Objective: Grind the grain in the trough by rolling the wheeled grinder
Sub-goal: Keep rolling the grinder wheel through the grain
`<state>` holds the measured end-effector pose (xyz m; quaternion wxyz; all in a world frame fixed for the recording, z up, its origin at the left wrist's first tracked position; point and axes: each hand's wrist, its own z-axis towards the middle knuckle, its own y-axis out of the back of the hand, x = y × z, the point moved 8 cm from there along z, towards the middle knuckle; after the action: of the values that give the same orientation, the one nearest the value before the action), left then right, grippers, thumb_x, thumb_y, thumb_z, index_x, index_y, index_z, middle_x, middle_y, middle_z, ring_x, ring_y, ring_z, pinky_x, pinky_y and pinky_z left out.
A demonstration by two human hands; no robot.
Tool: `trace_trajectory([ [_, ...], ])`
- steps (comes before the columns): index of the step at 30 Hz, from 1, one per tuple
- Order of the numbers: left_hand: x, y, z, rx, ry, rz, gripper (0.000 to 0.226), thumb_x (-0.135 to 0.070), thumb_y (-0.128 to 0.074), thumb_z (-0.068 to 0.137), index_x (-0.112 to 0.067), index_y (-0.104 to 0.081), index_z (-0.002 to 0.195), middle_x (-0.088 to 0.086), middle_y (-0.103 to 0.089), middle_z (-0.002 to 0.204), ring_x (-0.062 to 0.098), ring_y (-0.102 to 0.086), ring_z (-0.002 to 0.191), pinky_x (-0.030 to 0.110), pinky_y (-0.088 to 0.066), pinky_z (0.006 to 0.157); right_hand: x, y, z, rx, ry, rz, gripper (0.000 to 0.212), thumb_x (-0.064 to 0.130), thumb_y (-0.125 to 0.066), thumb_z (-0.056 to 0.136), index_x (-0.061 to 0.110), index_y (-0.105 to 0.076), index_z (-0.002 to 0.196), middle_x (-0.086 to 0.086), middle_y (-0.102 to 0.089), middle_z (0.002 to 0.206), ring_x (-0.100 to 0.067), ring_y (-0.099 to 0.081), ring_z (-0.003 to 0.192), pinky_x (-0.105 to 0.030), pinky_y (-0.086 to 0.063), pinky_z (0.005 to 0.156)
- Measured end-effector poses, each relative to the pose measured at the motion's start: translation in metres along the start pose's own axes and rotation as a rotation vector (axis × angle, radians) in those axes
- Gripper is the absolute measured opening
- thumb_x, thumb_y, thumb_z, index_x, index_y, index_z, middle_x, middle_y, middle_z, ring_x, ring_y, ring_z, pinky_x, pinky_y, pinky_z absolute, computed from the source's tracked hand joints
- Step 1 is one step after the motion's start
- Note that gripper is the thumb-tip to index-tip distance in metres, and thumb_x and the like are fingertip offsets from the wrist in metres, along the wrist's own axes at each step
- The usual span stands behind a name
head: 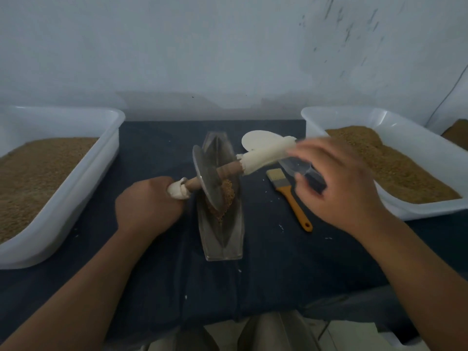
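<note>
The left hand (149, 206) and left forearm (83, 287) enter from the near left; the right hand (339, 183) and right forearm (417, 274) enter from the near right. Both forearms are bare from the wrist to the frame edge. The fingers of the right hand are motion-blurred. At near centre, both legs wear light beige-grey trousers (266, 333); the fabric detail is too dim to resolve.

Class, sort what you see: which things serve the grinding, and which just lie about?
For the job: grinder, trough, grain in it, left hand on the handle, right hand.
Lying about: brush, white disc, left tub, right tub.
</note>
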<state>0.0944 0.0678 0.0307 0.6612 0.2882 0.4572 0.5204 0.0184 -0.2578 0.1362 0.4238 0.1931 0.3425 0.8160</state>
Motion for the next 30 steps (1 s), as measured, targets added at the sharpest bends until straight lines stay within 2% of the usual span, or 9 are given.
trace_trajectory([
  [3,-0.011,0.001,0.007,0.012,-0.081,0.086,0.039,-0.062,-0.058,0.087,-0.032,-0.054,0.063,-0.014,-0.052,0.057,0.008,-0.047,0.051,0.023,-0.033,0.051,0.01,-0.031,0.031,0.269,-0.054,-0.111,0.093,0.056,-0.068,0.09,0.022,-0.024,0.165,0.002,-0.039,0.162,-0.018,-0.032,0.153,-0.031,-0.014,0.127],
  [5,-0.015,0.004,0.009,0.02,-0.131,0.14,0.038,-0.057,-0.061,0.089,-0.031,-0.052,0.064,-0.014,-0.05,0.057,0.006,-0.042,0.05,0.022,-0.028,0.05,0.016,-0.061,0.035,0.494,-0.027,-0.276,0.1,0.061,-0.068,0.09,0.02,-0.019,0.166,0.0,-0.05,0.153,-0.024,-0.044,0.144,-0.039,-0.027,0.125],
  [7,-0.015,0.005,0.01,0.059,-0.177,0.203,0.035,-0.056,-0.059,0.091,-0.032,-0.052,0.066,-0.014,-0.051,0.06,0.005,-0.043,0.052,0.024,-0.027,0.05,0.014,-0.079,0.032,0.594,-0.033,-0.35,0.087,0.053,-0.068,0.089,0.02,-0.03,0.16,0.0,-0.062,0.135,-0.027,-0.06,0.122,-0.044,-0.048,0.105],
  [9,-0.016,0.006,0.012,0.11,-0.209,0.263,0.033,-0.059,-0.054,0.091,-0.034,-0.053,0.07,-0.014,-0.054,0.063,0.005,-0.047,0.056,0.026,-0.031,0.051,0.009,-0.083,0.029,0.558,-0.06,-0.293,0.055,0.044,-0.068,0.087,0.025,-0.051,0.136,0.004,-0.066,0.116,-0.025,-0.065,0.103,-0.043,-0.056,0.083],
  [11,-0.016,0.008,0.017,0.156,-0.224,0.298,0.031,-0.061,-0.051,0.088,-0.035,-0.055,0.072,-0.015,-0.055,0.065,0.005,-0.049,0.058,0.027,-0.037,0.053,0.0,-0.089,0.025,0.563,-0.108,-0.26,0.028,0.045,-0.068,0.087,0.027,-0.061,0.108,0.008,-0.062,0.102,-0.019,-0.064,0.089,-0.042,-0.057,0.074],
  [15,-0.026,-0.001,0.044,0.253,-0.275,0.354,0.033,-0.06,-0.051,0.08,-0.031,-0.057,0.066,-0.013,-0.056,0.063,0.008,-0.051,0.056,0.028,-0.039,0.054,-0.022,-0.117,0.028,0.603,-0.242,-0.303,0.035,0.059,-0.06,0.09,0.028,-0.056,0.074,0.008,-0.058,0.073,-0.015,-0.058,0.069,-0.033,-0.047,0.057],
  [17,-0.031,-0.009,0.065,0.291,-0.273,0.357,0.033,-0.06,-0.052,0.075,-0.029,-0.058,0.066,-0.012,-0.058,0.066,0.012,-0.056,0.06,0.03,-0.043,0.057,-0.033,-0.132,0.04,0.585,-0.295,-0.334,0.037,0.056,-0.06,0.09,0.026,-0.05,0.07,0.007,-0.052,0.067,-0.019,-0.058,0.067,-0.029,-0.032,0.052],
  [22,-0.035,-0.022,0.095,0.325,-0.218,0.319,0.033,-0.058,-0.054,0.077,-0.027,-0.061,0.068,-0.01,-0.061,0.072,0.014,-0.055,0.063,0.03,-0.042,0.058,-0.042,-0.137,0.074,0.449,-0.324,-0.377,0.03,0.043,-0.066,0.082,0.02,-0.052,0.067,0.004,-0.054,0.066,-0.023,-0.057,0.063,-0.029,-0.046,0.059],
  [30,-0.014,-0.006,0.023,0.384,-0.295,0.305,0.031,-0.061,-0.055,0.078,-0.031,-0.056,0.069,-0.013,-0.058,0.064,0.004,-0.053,0.059,0.027,-0.036,0.051,-0.011,-0.11,0.024,0.527,-0.092,-0.338,0.031,0.052,-0.061,0.085,0.028,-0.05,0.069,0.008,-0.05,0.059,-0.013,-0.05,0.053,-0.029,-0.034,0.048],
])
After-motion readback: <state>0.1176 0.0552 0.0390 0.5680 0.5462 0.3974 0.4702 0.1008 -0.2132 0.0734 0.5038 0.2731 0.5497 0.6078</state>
